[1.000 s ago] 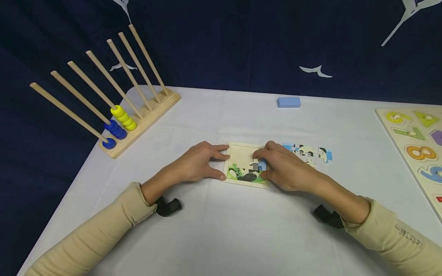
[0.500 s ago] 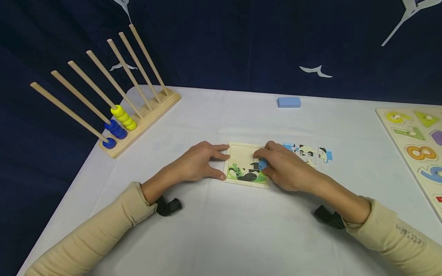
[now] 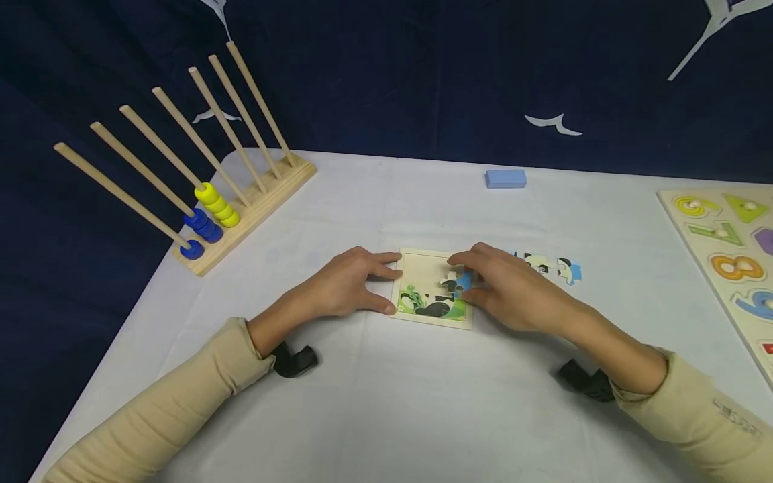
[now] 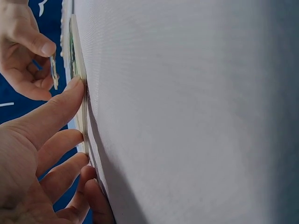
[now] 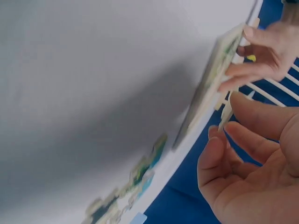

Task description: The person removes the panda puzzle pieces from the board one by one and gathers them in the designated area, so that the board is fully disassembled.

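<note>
A square wooden puzzle tray [image 3: 417,268] with a panda picture lies flat on the table. Its lower strip is filled with pieces of panda and green grass. Along the tray's left edge, my left hand [image 3: 344,282] rests with thumb and fingers spread, the thumb at the near corner. My right hand [image 3: 513,285] pinches a blue, black and white puzzle piece [image 3: 460,283] between thumb and finger. In the left wrist view this puzzle piece [image 4: 54,72] is raised off the tray and tilted on edge. Several loose puzzle pieces [image 3: 568,270] lie right of the tray, partly hidden behind my right hand.
A wooden peg stand [image 3: 260,211] with blue and yellow beads is at the back left. A light blue block [image 3: 506,179] lies near the table's far edge. At the right edge is a number-and-shape board [image 3: 703,248]. A dark curtain [image 3: 386,74] hangs behind.
My right hand has drawn slightly right and lifted, bringing the puzzle piece up off the tray. My left hand has stayed at the tray's left edge.
</note>
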Available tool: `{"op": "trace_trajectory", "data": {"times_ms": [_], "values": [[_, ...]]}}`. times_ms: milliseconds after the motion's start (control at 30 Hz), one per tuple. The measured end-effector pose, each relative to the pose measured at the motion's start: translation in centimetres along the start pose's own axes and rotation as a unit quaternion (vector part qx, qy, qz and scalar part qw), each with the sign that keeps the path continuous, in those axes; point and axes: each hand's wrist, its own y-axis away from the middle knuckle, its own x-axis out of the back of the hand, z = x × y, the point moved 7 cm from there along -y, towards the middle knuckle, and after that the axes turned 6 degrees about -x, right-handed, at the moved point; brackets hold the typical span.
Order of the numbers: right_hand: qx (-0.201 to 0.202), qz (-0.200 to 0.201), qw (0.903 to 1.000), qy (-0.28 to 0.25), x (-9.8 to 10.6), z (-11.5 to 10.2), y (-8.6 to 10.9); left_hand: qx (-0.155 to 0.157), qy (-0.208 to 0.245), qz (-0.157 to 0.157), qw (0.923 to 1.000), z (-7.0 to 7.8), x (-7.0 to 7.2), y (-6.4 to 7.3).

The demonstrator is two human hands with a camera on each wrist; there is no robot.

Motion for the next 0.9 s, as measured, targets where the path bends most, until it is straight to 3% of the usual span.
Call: {"op": "trace_trajectory", "data": {"times_ms": [400,900], "values": [[0.007,0.025,0.9996,-0.011,1.2,1.8,1.6,0.001,0.003,0.0,1.0,0.2,0.0,-0.1],[-0.005,0.048,0.9986,-0.022,2.3,6.3,5.4,0.015,0.003,-0.003,0.9999,0.0,-0.1,-0.1]]}}
